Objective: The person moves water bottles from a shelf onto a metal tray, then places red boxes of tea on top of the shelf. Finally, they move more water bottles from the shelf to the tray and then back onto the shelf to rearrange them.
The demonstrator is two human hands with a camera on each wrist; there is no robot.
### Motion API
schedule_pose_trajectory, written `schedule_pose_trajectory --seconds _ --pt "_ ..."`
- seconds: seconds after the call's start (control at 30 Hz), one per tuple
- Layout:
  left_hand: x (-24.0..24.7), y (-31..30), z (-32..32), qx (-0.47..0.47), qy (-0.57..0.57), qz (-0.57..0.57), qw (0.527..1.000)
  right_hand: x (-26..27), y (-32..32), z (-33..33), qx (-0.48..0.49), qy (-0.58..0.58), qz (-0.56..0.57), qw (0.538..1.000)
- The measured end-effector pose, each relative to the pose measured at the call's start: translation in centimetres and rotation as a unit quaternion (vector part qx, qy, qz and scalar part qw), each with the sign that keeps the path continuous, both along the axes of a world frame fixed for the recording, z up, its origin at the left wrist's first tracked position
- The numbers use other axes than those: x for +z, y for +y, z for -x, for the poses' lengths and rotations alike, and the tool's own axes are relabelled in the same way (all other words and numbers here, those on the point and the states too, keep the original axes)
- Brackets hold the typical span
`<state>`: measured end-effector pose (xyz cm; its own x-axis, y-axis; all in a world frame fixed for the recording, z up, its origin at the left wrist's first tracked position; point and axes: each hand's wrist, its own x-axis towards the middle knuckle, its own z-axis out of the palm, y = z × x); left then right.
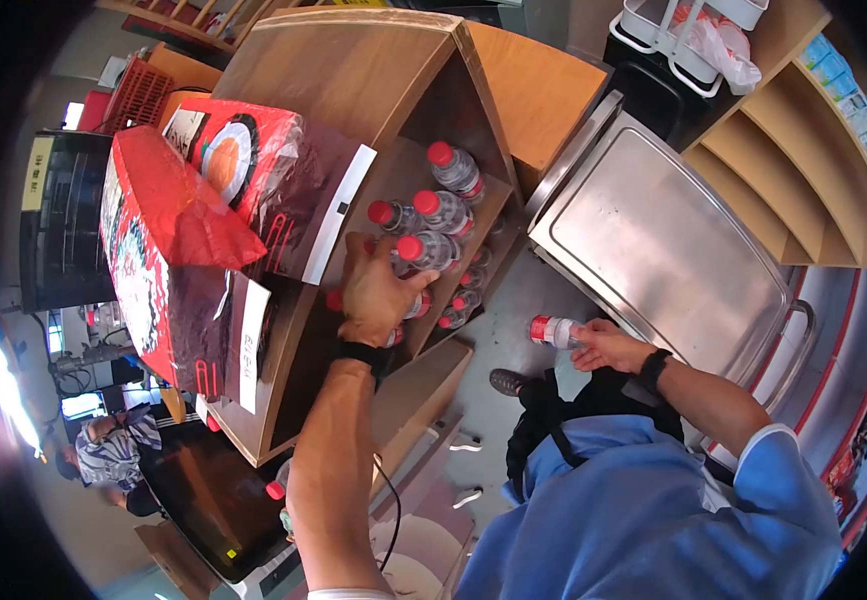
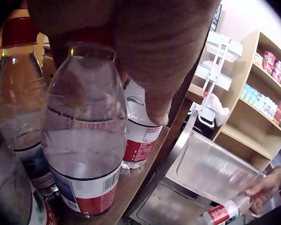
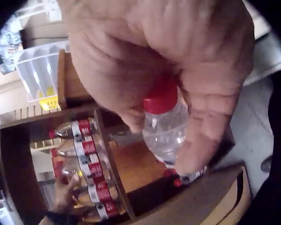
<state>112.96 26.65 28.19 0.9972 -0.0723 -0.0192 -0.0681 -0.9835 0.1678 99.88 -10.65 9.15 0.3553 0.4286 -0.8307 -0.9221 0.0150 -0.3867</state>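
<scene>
My left hand [image 1: 379, 295] reaches into the wooden shelf unit and grips a clear plastic water bottle [image 1: 434, 252] with a red cap. Several more red-capped bottles [image 1: 454, 170] stand close around it on the same shelf. In the left wrist view, a front bottle [image 2: 86, 126] with a white and red label hides part of that hand. Away from the shelf, my right hand [image 1: 609, 348] holds another water bottle [image 1: 554, 331] tilted sideways, its base pointing toward the shelf. The right wrist view shows the fingers around the red cap [image 3: 161, 96] and neck.
Large red printed packages [image 1: 184, 240] lie on top of the shelf unit [image 1: 354, 60]. More bottles [image 1: 464, 298] occupy its lower level. A stainless steel cart [image 1: 664, 240] stands to the right, with a wooden rack [image 1: 784, 150] beyond. Another person [image 1: 114, 445] is at the lower left.
</scene>
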Motion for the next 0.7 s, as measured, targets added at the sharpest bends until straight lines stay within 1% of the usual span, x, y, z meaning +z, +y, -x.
schedule_pose_trajectory --seconds 0.03,0.1,0.17,0.27,0.3,0.37,0.43,0.47,0.5,0.53,0.57,0.6,0.63,0.67,0.7 --pt "0.3 -0.3 0.1 0.004 -0.008 0.011 1.000 -1.8 1.2 0.2 -0.001 0.002 -0.003 1.000" --pt "0.7 -0.7 0.2 0.008 -0.014 0.020 1.000 -5.4 3.4 0.5 -0.003 0.033 0.032 0.999" --pt "1.0 -1.0 0.2 0.014 -0.018 0.006 1.000 -6.6 5.5 -0.4 -0.011 0.055 0.037 0.998" --pt "0.5 -1.0 0.1 0.019 -0.013 0.023 0.999 -10.9 9.1 -1.5 -0.107 0.107 0.044 0.987" --pt "0.5 -0.9 0.0 0.016 -0.009 0.021 1.000 -11.6 10.4 -2.2 -0.110 0.111 0.042 0.987" --pt "0.4 -0.8 -0.1 0.009 -0.013 0.013 1.000 -12.7 13.0 -3.9 -0.175 0.062 0.072 0.980" --pt "0.4 -0.7 -0.2 -0.001 -0.012 0.011 1.000 -14.6 15.4 -6.5 -0.208 0.071 0.091 0.971" --pt "0.5 -0.6 -0.3 -0.008 -0.017 0.012 1.000 -16.8 15.8 -7.3 0.006 -0.257 0.208 0.944" --pt "0.4 -0.5 -0.3 -0.011 -0.009 0.009 1.000 -18.8 16.1 -8.1 0.220 -0.542 0.288 0.758" --pt "0.4 -0.5 -0.3 -0.006 -0.006 0.013 1.000 -17.9 18.2 -10.2 -0.009 -0.289 0.261 0.921" --pt "0.3 -0.5 -0.3 0.000 -0.002 0.017 1.000 -16.9 20.2 -12.9 -0.237 0.007 0.198 0.951" --pt "0.2 -0.4 -0.3 -0.002 0.004 0.014 1.000 -25.5 20.3 -13.3 -0.238 0.014 0.197 0.951" --pt "0.0 -0.3 -0.4 -0.008 -0.008 0.009 1.000 -32.7 22.8 -14.7 0.054 -0.307 0.231 0.922" --pt "-0.1 -0.2 -0.3 -0.014 -0.017 0.003 1.000 -31.2 22.1 -16.1 0.204 -0.454 0.300 0.814" --pt "-0.2 -0.2 -0.4 -0.015 -0.010 -0.001 1.000 -28.5 21.1 -17.8 0.342 -0.576 0.349 0.655"
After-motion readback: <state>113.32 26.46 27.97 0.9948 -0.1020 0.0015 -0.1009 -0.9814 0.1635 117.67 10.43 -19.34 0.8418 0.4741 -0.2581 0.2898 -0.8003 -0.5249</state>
